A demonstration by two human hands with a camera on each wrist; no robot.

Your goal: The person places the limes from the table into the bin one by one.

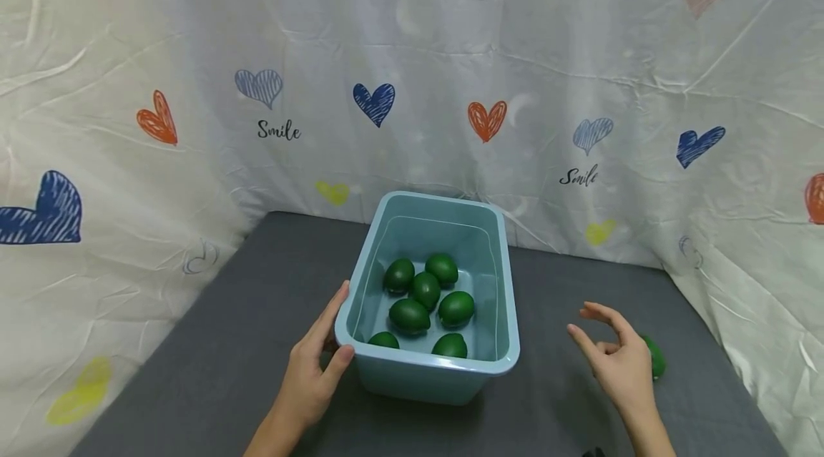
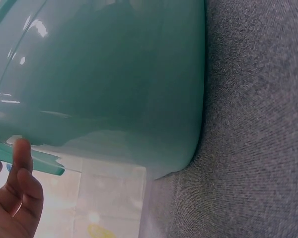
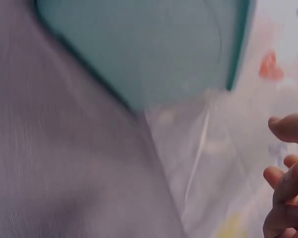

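A light blue plastic bin (image 1: 425, 376) stands on the dark cloth, holding several green limes (image 1: 409, 316) on its floor. At the bin's near left corner my left hand (image 1: 309, 378) grips the rim, thumb on the front and fingers along the left side. In the left wrist view, the left-hand fingers (image 2: 23, 158) show at the rim beside the bin's smooth wall (image 2: 104, 84). My right hand (image 1: 621, 364) is held to the right of the bin, fingers bent and thumb apart, with nothing between them. Another lime (image 1: 654, 357) lies just beyond it, partly hidden by the hand.
The dark grey cloth (image 1: 257, 314) covers the table. A white curtain (image 1: 425, 35) printed with hearts hangs along the back and both sides, close behind the bin. A small black object (image 1: 594, 453) shows at the bottom edge.
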